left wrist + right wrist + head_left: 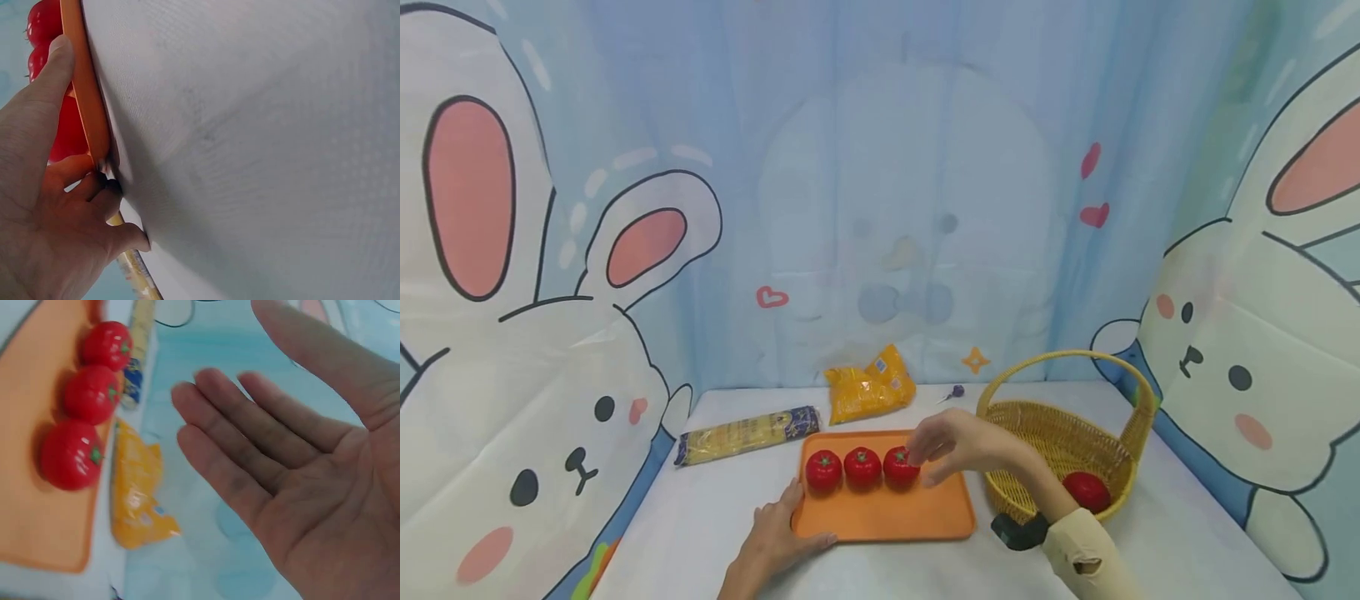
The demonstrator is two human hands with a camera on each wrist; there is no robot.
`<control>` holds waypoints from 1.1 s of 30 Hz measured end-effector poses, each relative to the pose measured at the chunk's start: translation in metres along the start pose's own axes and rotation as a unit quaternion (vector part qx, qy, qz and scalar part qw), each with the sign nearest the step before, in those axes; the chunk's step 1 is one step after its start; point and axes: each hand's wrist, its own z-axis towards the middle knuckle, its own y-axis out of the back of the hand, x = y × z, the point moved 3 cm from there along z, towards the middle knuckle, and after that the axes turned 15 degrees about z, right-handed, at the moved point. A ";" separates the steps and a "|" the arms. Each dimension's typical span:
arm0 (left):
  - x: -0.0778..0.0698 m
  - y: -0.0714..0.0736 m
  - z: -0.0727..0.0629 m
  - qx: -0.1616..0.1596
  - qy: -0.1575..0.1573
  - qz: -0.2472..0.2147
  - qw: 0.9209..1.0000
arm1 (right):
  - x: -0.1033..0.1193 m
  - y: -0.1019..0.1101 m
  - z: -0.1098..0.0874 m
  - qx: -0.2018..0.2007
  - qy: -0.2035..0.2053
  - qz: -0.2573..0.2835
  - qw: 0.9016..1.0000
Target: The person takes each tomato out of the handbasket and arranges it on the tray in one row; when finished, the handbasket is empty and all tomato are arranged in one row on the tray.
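Three red tomatoes [862, 467] with green stem tops stand in a row along the back half of an orange tray [887, 525]. My left hand [772, 531] holds the tray's front left corner, thumb along the front edge and fingers at the left side. In the left wrist view the thumb [57, 62] lies against the tray's rim [90, 100]. My right hand [958, 446] is raised over the tray's right part, beside the rightmost tomato; its palm is bare and its fingers are loosely extended in the right wrist view.
A yellow wicker basket [1022, 421] with a tall handle stands right of the tray, a red item [1086, 492] inside. Behind the tray lie a yellow-orange bag [868, 387], a long pasta-like packet [748, 435] and a small purple-headed item [957, 391]. A rabbit-print curtain [910, 167] backs the table.
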 end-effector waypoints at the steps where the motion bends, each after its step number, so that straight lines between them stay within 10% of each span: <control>1: 0.000 0.000 -0.001 -0.001 -0.003 -0.001 1.000 | 0.004 0.004 -0.006 0.010 0.000 0.008 1.000; 9: 0.002 0.002 -0.001 -0.007 -0.006 0.004 1.000 | 0.013 0.037 -0.051 0.038 -0.039 0.063 0.997; 18: 0.003 -0.002 0.002 -0.001 -0.010 0.006 1.000 | -0.038 0.072 -0.091 0.047 -0.053 0.136 0.988; 26: 0.002 -0.001 -0.001 0.007 0.015 0.005 1.000 | -0.093 0.104 -0.101 -0.085 -0.027 0.090 0.992; 33: 0.001 -0.001 0.000 0.002 0.005 0.002 1.000 | -0.127 0.118 -0.111 -0.176 -0.090 0.056 0.979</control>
